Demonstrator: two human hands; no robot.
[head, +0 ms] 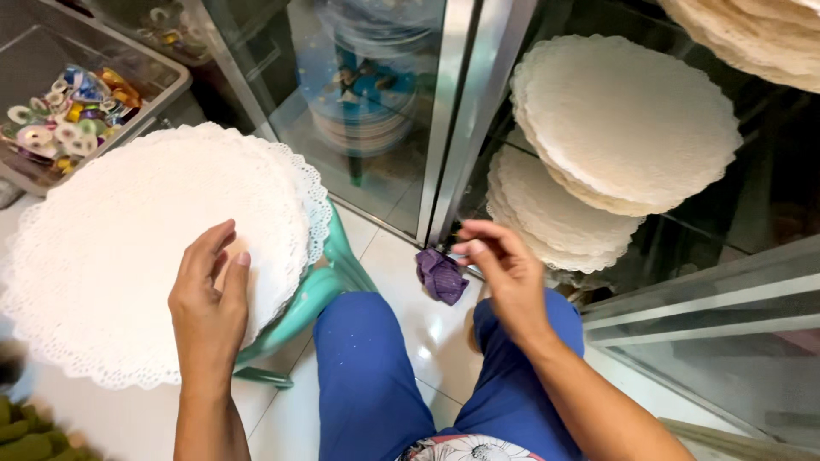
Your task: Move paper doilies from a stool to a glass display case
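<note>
Our left hand (207,303) lies flat and spread on the near right edge of the white doily stack (145,248), likely pressing it so the thin sheets stay put on the green stool (329,277). Our right hand (504,269), well apart over the floor, has fingertips drawn together, though we cannot tell what they pinch, just beside a purple cloth (442,276).

Left hand (207,306) flat on doily stack (145,248); right hand (504,271) pinching, perhaps, near purple cloth (442,276).
</note>
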